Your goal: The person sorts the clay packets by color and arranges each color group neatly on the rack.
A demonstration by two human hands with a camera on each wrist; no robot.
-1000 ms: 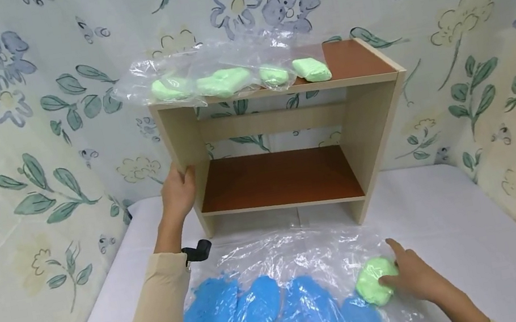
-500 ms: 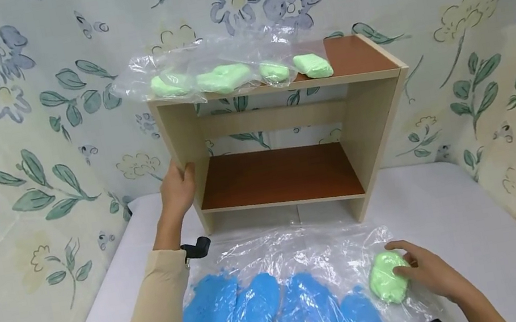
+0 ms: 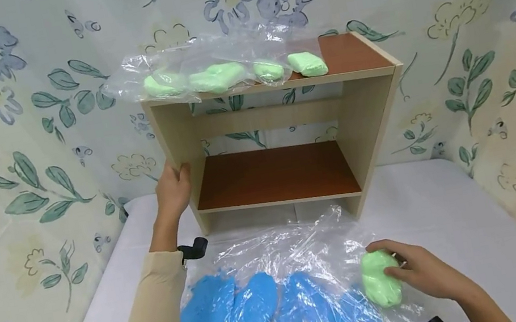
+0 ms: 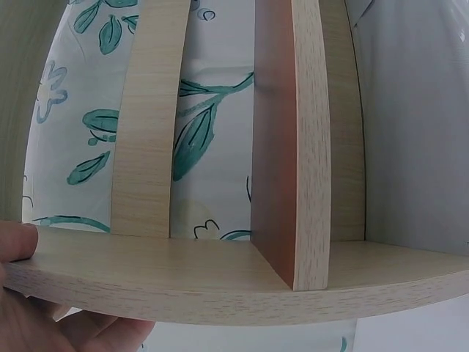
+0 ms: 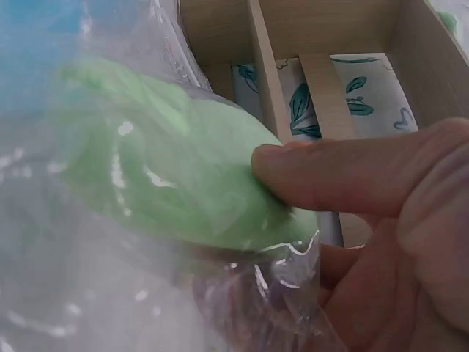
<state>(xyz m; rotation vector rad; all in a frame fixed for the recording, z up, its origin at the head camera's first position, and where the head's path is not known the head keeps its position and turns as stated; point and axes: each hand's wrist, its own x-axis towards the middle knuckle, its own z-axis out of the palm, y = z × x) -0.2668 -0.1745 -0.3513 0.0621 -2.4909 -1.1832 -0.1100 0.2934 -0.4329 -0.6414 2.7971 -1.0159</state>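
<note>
A small wooden shelf [image 3: 378,122] with brown boards stands in the middle of the head view. My left hand [image 3: 174,190] grips the edge of its left side panel, thumb on the inner face; the left wrist view shows the panel [image 4: 183,293] between thumb and fingers. At the lower right, my right hand [image 3: 425,272] pinches a light green dough-like lump [image 3: 380,280] wrapped in clear plastic. Close up, the thumb presses on the green lump [image 5: 183,169], and plastic partly covers the fingers beneath. Left of it lie several blue dough-like lumps [image 3: 306,314] under clear plastic [image 3: 273,247].
Several light green lumps [image 3: 217,78] in clear plastic lie along the front of the shelf's top board [image 3: 353,55]. The shelf stands on a white-covered table [image 3: 453,207]. Floral cloth [image 3: 476,105] hangs behind and on both sides.
My right hand went right with the green lump, then slightly back left. The lump now looks taller and narrower, and the clear plastic rises in a fold towards the shelf. My left hand keeps its grip.
</note>
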